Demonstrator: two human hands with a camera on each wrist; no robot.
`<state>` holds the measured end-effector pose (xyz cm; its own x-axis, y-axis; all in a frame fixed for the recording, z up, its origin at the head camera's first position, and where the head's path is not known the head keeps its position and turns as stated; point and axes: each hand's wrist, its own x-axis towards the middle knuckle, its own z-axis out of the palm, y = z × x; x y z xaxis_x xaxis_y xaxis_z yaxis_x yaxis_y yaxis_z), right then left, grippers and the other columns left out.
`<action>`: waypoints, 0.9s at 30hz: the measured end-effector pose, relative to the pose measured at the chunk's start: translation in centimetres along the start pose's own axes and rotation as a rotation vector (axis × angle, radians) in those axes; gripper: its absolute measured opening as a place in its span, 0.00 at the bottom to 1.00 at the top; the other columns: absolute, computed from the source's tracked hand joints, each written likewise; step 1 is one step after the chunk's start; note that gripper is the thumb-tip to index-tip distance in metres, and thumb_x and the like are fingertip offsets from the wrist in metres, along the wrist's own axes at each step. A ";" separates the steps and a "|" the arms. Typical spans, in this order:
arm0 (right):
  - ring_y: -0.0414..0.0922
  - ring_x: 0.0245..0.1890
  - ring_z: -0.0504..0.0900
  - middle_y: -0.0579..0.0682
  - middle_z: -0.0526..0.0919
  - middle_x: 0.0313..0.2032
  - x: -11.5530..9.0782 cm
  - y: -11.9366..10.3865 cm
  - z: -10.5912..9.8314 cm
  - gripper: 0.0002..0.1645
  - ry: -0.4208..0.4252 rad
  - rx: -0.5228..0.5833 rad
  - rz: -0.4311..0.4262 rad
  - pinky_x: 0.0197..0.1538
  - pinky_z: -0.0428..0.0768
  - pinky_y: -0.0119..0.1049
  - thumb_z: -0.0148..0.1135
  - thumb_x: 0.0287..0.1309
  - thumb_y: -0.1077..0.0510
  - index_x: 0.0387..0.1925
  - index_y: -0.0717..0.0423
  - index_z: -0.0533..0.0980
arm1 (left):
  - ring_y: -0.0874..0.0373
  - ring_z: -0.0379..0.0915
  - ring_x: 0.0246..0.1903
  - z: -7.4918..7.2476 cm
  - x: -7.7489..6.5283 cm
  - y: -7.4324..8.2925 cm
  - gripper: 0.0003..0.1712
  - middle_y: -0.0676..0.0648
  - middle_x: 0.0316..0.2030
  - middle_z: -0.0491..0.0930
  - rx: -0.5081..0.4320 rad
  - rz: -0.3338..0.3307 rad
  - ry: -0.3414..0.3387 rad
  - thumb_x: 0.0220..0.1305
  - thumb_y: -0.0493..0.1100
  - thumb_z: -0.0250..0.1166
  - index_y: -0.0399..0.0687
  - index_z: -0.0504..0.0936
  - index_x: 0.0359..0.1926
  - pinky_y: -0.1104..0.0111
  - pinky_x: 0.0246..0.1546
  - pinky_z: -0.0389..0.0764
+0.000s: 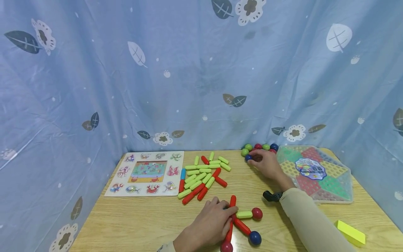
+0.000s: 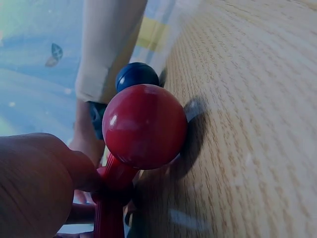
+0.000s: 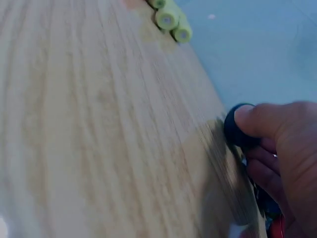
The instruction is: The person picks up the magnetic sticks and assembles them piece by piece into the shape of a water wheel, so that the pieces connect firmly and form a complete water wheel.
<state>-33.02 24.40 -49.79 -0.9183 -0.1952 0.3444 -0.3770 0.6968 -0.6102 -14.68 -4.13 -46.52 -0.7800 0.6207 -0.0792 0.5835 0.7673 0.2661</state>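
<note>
My left hand [image 1: 209,220] grips a joined piece of sticks and balls low in the head view. It has red sticks [image 1: 241,226], a yellow-green stick [image 1: 244,214] ending in a red ball [image 1: 257,214], and a blue ball [image 1: 255,238]. Another red ball [image 2: 145,126] looms large in the left wrist view. The fingers hide the joint. At the back of the table my right hand [image 1: 267,164] pinches a blue ball [image 3: 239,127] between thumb and fingers, beside a group of loose balls [image 1: 245,152] in green, red and blue.
Loose yellow-green and red sticks [image 1: 201,176] lie mid-table. To their left is a picture puzzle board [image 1: 110,187]. A clear case of coloured beads [image 1: 310,168] lies right of the right hand, with a yellow block [image 1: 350,232] nearer. A blue curtain [image 1: 189,70] closes the back.
</note>
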 end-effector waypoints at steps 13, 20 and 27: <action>0.39 0.55 0.88 0.55 0.90 0.57 -5.4 -3.1 0.5 0.20 -0.409 0.414 -0.044 0.60 0.83 0.27 0.69 0.75 0.59 0.64 0.60 0.83 | 0.57 0.71 0.51 -0.1 0.1 0.1 0.25 0.56 0.64 0.83 0.014 -0.015 -0.035 0.81 0.53 0.65 0.72 0.79 0.74 0.61 0.55 0.77; 0.40 0.56 0.88 0.49 0.91 0.57 -7.2 -4.8 0.5 0.16 -0.535 0.422 -0.067 0.62 0.82 0.27 0.68 0.75 0.60 0.61 0.52 0.86 | 0.57 0.69 0.49 -0.1 0.1 0.1 0.24 0.56 0.64 0.83 0.032 -0.009 -0.033 0.81 0.53 0.64 0.72 0.81 0.73 0.64 0.51 0.75; 0.41 0.55 0.89 0.49 0.91 0.55 -7.7 -4.9 0.4 0.15 -0.534 0.441 -0.053 0.61 0.83 0.27 0.70 0.72 0.62 0.58 0.52 0.87 | 0.59 0.68 0.46 -0.1 0.3 0.3 0.23 0.57 0.61 0.83 0.051 0.016 -0.054 0.80 0.52 0.66 0.75 0.81 0.72 0.67 0.47 0.71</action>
<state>-24.12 22.23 -49.74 -0.7883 -0.6130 0.0523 -0.3329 0.3534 -0.8742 -14.78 -3.71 -46.35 -0.7582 0.6395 -0.1271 0.6075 0.7637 0.2186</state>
